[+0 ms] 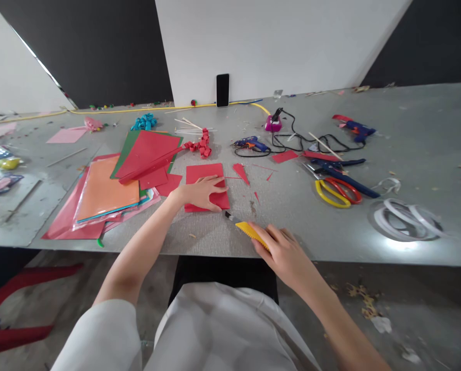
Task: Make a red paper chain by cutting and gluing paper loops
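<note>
My left hand (204, 192) lies flat with spread fingers on a red paper square (205, 171) in the middle of the grey table. In my right hand (279, 247) is a yellow utility knife (251, 233), its fingers wrapped round the handle. The knife's blade tip is by the lower right corner of the square; whether it touches the paper is hard to tell. Narrow red paper scraps (241, 173) lie just right of the square.
Left of the square are stacked coloured sheets (110, 190). Red curled paper (204, 144) and a blue glue gun (253, 144) lie behind. Scissors (333, 193), pliers (344, 170), a second glue gun (359, 130) and white coils (404, 219) are rightward. A phone (223, 90) leans on the wall.
</note>
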A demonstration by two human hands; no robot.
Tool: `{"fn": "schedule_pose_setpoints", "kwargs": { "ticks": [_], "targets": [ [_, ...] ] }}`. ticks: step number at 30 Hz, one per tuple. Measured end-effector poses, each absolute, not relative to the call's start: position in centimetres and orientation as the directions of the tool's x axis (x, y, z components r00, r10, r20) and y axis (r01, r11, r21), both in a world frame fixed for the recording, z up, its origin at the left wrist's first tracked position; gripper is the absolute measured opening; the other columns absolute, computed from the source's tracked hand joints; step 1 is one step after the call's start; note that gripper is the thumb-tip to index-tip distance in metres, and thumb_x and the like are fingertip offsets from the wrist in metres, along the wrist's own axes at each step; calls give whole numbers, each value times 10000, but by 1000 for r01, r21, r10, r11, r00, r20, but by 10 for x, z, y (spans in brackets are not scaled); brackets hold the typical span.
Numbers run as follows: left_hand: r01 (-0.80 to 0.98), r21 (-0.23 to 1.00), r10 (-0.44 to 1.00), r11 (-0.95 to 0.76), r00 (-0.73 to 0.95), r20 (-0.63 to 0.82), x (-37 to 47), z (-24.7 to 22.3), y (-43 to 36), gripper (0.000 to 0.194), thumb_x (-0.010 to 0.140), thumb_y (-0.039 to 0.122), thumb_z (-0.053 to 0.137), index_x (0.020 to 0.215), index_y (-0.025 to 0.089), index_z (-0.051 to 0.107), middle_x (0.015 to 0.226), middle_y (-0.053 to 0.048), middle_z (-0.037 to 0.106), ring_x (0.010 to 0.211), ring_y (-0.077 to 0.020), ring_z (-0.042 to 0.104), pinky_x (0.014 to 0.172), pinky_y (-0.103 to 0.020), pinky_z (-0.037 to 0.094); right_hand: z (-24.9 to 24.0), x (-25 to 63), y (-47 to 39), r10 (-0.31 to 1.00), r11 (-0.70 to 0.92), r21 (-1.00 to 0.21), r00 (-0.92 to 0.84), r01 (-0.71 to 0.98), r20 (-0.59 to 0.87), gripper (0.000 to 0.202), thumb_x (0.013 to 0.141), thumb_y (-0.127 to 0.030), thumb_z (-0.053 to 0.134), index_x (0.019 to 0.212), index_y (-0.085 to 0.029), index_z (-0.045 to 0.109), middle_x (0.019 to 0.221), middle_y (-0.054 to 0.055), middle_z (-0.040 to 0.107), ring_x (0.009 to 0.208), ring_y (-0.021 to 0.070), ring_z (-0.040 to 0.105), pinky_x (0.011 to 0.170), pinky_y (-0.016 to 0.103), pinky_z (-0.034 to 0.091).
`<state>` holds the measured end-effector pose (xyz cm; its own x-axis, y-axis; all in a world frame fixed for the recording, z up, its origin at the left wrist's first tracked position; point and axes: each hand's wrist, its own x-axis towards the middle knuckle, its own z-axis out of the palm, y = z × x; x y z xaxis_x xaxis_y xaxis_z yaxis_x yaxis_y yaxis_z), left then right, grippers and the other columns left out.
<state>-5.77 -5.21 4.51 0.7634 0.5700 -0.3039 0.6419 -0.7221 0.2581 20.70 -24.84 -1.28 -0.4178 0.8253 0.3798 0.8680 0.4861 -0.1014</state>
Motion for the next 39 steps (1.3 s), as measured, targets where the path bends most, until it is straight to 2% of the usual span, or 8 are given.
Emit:
{"fn": "schedule_pose_setpoints", "kwargs": {
  "ticks": [5, 12, 19, 30, 32, 34, 37, 39],
  "targets": [
    [634, 280, 558, -721, 771, -308, -58, 43, -51, 965, 868, 707, 685, 1674, 284, 362, 1809, -70, 72, 1679, -354, 46, 1343, -520, 116, -13, 206, -248, 820, 489, -101, -417, 866, 391, 436, 1104, -324, 467, 1500, -162, 551, 959, 88, 658, 800, 237, 602, 782, 382, 543],
    [619, 282, 564, -733, 785, -257, -59, 37, -50, 886, 873, 722, 661, 1636, 334, 429, 1804, -51, 147, 1676, -348, 92, 1334, -551, 143, -10, 206, -245, 838, 474, -104, -412, 874, 358, 437, 1108, -330, 451, 1502, -173, 553, 970, 96, 663, 824, 244, 610, 803, 398, 557],
    [649, 280, 581, -708, 760, -291, -58, 41, -53, 936, 872, 731, 663, 1646, 261, 424, 1806, -87, 113, 1673, -365, 94, 1335, -526, 146, -4, 203, -246, 837, 479, -132, -407, 868, 365, 430, 1111, -339, 430, 1486, -180, 569, 983, 101, 672, 824, 243, 621, 799, 389, 555],
    [654, 294, 587, -697, 756, -289, -60, 42, -53, 928, 852, 752, 657, 1633, 302, 437, 1807, -80, 132, 1664, -386, 127, 1321, -573, 165, -7, 202, -243, 828, 475, -91, -409, 875, 384, 429, 1107, -327, 440, 1482, -158, 563, 958, 99, 665, 795, 241, 613, 781, 394, 553],
    [656, 306, 595, -690, 754, -276, -59, 40, -53, 901, 848, 770, 644, 1607, 317, 469, 1801, -73, 178, 1657, -387, 151, 1318, -583, 172, -9, 202, -242, 822, 476, -63, -418, 877, 386, 432, 1102, -314, 456, 1489, -150, 554, 952, 97, 662, 786, 243, 613, 781, 397, 549],
    [661, 317, 621, -680, 750, -230, -55, 37, -56, 780, 905, 749, 580, 1547, 308, 533, 1764, -80, 295, 1636, -371, 221, 1308, -574, 210, -10, 201, -242, 818, 478, -31, -432, 878, 381, 449, 1097, -303, 468, 1518, -163, 534, 934, 87, 656, 773, 245, 611, 773, 397, 543],
    [702, 315, 722, -639, 688, -71, -42, 26, -64, 573, 1038, 589, 416, 1449, 232, 597, 1612, -131, 495, 1538, -340, 390, 1249, -541, 335, -9, 199, -243, 818, 478, 6, -448, 878, 362, 482, 1088, -290, 480, 1560, -199, 513, 903, 73, 648, 755, 243, 606, 760, 389, 532],
    [752, 272, 787, -600, 616, 34, -32, 15, -72, 577, 1046, 525, 409, 1487, 177, 541, 1565, -183, 512, 1499, -367, 417, 1219, -562, 360, -7, 197, -244, 820, 482, 17, -458, 876, 343, 489, 1080, -278, 486, 1562, -205, 526, 891, 68, 651, 747, 234, 612, 751, 378, 525]
  ]
}}
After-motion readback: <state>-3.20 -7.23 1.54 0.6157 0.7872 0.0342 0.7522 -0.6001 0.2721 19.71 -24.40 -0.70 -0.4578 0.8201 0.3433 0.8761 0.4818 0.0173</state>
